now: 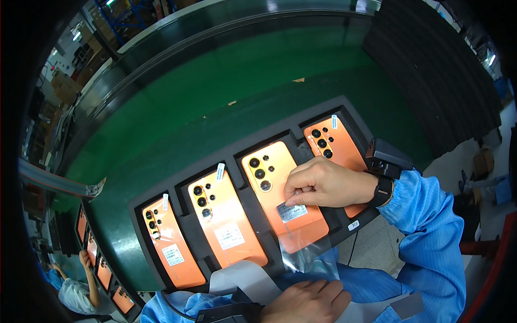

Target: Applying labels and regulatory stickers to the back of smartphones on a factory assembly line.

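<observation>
Left hand (309,302) (grip unclear) below, right hand (329,184) pinches label (295,214) on seemingly unfinished phone (268,207), two labelled phones (219,215) apparently done.

four orange phones (223,215) in one near tray (194,237), two hands (319,183)

Smooth, glossy orange phones (229,210) at centre; a matt black, foam-like tray (187,215) around them; shiny clear plastic film (309,261) below; wrinkled blue cloth sleeve (428,215) lower right; smooth, faintly glossy green counter (134,156) toward upper left.
</observation>
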A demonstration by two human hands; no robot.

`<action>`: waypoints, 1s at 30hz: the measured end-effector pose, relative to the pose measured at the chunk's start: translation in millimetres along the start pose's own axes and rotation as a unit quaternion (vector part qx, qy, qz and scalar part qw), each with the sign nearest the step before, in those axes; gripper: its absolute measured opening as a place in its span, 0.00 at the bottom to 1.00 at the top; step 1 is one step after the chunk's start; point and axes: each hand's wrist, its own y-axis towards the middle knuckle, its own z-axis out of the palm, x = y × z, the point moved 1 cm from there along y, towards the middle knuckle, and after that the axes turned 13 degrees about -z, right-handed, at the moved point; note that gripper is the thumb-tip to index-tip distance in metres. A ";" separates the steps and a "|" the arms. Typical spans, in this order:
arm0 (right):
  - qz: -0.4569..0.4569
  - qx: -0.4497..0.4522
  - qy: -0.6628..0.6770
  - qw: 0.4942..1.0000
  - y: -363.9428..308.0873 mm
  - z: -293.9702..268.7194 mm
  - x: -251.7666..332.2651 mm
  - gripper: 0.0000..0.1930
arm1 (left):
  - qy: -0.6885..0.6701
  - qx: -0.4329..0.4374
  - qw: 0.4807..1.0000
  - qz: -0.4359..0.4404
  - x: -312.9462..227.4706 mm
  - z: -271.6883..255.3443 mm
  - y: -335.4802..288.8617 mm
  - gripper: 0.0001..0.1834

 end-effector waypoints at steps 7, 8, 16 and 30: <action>0.007 0.003 0.002 1.000 0.6 -0.1 1.3 0.07 | 0.005 0.005 1.000 -0.005 -0.4 -0.3 -0.8 0.11; 0.007 0.003 0.003 1.000 0.6 -0.1 1.4 0.07 | 0.008 0.007 1.000 -0.004 -0.3 -0.2 -0.9 0.11; -0.007 0.005 -0.013 1.000 -1.4 0.5 1.4 0.07 | -0.003 0.011 1.000 -0.011 -0.2 -0.8 0.9 0.12; -0.152 0.137 -0.362 0.909 28.0 2.0 3.5 0.32 | 0.060 0.046 0.995 -0.069 2.3 5.1 -5.5 0.09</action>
